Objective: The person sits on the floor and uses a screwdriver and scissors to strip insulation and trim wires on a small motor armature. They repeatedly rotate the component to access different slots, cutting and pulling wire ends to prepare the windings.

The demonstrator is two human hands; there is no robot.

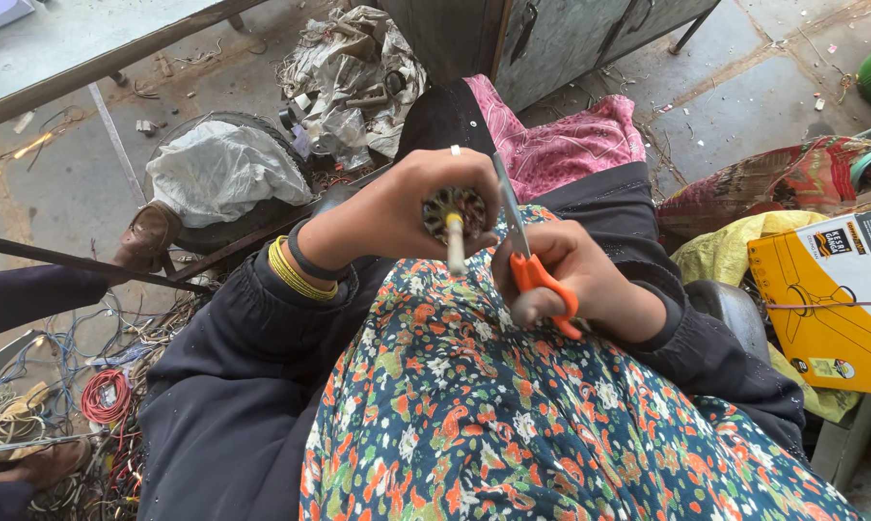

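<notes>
My left hand (pixel 407 207) grips a small round motor armature (pixel 455 210) with copper windings. Its pale shaft (pixel 456 246) points toward me. My right hand (pixel 580 275) holds orange-handled scissors (pixel 537 275), fingers through the loops. The metal blades (pixel 506 198) point up and lie against the right side of the armature. Both hands sit over my lap, which is covered in floral cloth (pixel 513 415). Yellow and black bangles ring my left wrist (pixel 300 265).
A yellow cardboard box (pixel 831 299) lies at the right beside yellow cloth. A pink cloth (pixel 561 145) covers the seat ahead. A tyre holding a white bag (pixel 223 169) sits ahead left. Tangled wires and a red coil (pixel 103 396) litter the floor at the left.
</notes>
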